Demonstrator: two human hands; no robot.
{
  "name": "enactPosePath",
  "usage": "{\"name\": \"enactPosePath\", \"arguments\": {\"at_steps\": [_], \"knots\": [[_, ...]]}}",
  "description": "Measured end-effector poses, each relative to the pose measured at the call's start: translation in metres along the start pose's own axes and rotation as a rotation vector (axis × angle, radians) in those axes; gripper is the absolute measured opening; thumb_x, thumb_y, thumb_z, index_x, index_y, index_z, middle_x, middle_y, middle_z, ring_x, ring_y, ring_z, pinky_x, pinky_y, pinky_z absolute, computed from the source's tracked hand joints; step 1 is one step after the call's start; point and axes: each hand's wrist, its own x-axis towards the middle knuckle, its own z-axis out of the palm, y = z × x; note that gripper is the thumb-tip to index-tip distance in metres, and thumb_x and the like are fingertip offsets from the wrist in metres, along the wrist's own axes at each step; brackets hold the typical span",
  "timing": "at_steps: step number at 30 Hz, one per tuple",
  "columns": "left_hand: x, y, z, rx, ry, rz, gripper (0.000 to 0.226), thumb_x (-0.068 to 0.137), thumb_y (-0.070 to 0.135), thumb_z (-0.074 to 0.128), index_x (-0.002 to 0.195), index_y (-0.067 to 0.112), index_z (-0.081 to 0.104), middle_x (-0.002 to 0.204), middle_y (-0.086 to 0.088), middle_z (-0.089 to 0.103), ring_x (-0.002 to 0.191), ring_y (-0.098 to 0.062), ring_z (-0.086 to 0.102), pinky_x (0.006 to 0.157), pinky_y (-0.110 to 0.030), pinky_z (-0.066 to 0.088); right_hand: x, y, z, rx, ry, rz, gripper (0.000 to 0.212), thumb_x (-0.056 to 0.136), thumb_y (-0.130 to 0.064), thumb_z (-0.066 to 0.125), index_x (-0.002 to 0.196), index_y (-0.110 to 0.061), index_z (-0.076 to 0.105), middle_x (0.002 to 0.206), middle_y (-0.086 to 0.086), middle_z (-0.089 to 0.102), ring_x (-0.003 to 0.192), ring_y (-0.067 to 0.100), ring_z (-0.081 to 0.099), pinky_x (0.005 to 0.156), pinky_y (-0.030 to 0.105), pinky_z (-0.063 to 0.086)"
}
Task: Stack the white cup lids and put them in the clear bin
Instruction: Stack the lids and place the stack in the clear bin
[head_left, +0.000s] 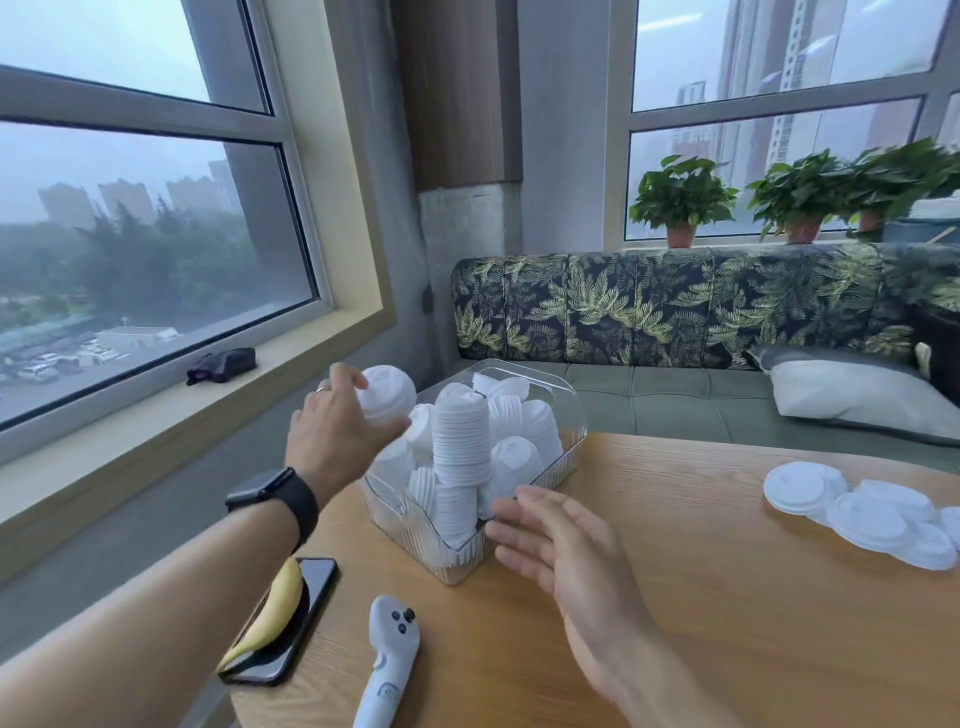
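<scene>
Gripping a short stack of white lids (387, 397) above the clear bin's (571, 415) left rim, the left hand (337, 431); right hand (558, 545) spread just beside the bin; loose lids (862, 514) on the counter (701, 597).

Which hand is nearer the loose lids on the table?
Right. The right hand hovers open beside the bin, left of the loose lids; the left hand grips a lid stack at the bin's left edge.

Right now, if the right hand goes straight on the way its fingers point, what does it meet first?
Most likely the clear bin. The open right hand points its fingers at the bin's near corner, with nothing between them. Depth is unclear, so they may already touch.
</scene>
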Motion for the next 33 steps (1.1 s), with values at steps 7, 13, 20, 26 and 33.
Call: {"name": "enactPosePath", "arguments": {"at_steps": [7, 13, 20, 26, 33], "knots": [[0.020, -0.023, 0.034, 0.120, -0.141, -0.033, 0.052, 0.079, 0.040, 0.075, 0.114, 0.021, 0.041, 0.107, -0.004, 0.050, 0.090, -0.027, 0.047, 0.082, -0.038, 0.035, 0.009, 0.012, 0.010, -0.045, -0.012, 0.022, 0.013, 0.097, -0.013, 0.065, 0.108, -0.008, 0.071, 0.102, 0.009, 0.080, 0.098, 0.026, 0.077, 0.093, 0.043, 0.061], [0.025, -0.034, 0.057, 0.225, -0.163, -0.019, 0.051, 0.082, 0.047, 0.074, 0.111, 0.020, 0.043, 0.111, -0.007, 0.060, 0.093, -0.029, 0.056, 0.081, -0.039, 0.041, 0.015, 0.014, 0.003, -0.059, -0.019, 0.022, 0.013, 0.097, -0.012, 0.064, 0.108, -0.008, 0.070, 0.101, 0.010, 0.080, 0.094, 0.023, 0.076, 0.085, 0.035, 0.062], [0.029, -0.042, 0.064, 0.270, -0.157, -0.014, 0.048, 0.085, 0.050, 0.072, 0.112, 0.022, 0.043, 0.116, -0.006, 0.063, 0.096, -0.027, 0.056, 0.083, -0.039, 0.036, 0.017, 0.020, -0.006, -0.083, -0.023, 0.030, 0.015, 0.098, -0.011, 0.062, 0.112, -0.007, 0.069, 0.099, 0.010, 0.080, 0.084, 0.017, 0.072, 0.080, 0.036, 0.060], [0.032, -0.041, 0.064, 0.261, -0.172, -0.065, 0.049, 0.086, 0.050, 0.074, 0.113, 0.021, 0.045, 0.106, -0.001, 0.058, 0.088, -0.023, 0.050, 0.083, -0.039, 0.042, 0.016, 0.027, -0.011, -0.103, -0.012, 0.041, 0.014, 0.098, -0.010, 0.062, 0.110, -0.008, 0.069, 0.097, 0.010, 0.080, 0.080, 0.016, 0.071, 0.071, 0.032, 0.058], [0.034, -0.039, 0.062, 0.280, -0.159, -0.077, 0.032, 0.089, 0.050, 0.063, 0.109, 0.025, 0.059, 0.120, -0.006, 0.059, 0.108, -0.029, 0.057, 0.093, -0.044, 0.042, 0.016, 0.029, -0.023, -0.117, 0.003, 0.038, 0.014, 0.098, -0.012, 0.062, 0.109, -0.011, 0.071, 0.094, 0.007, 0.080, 0.078, 0.015, 0.070, 0.066, 0.028, 0.056]]}}
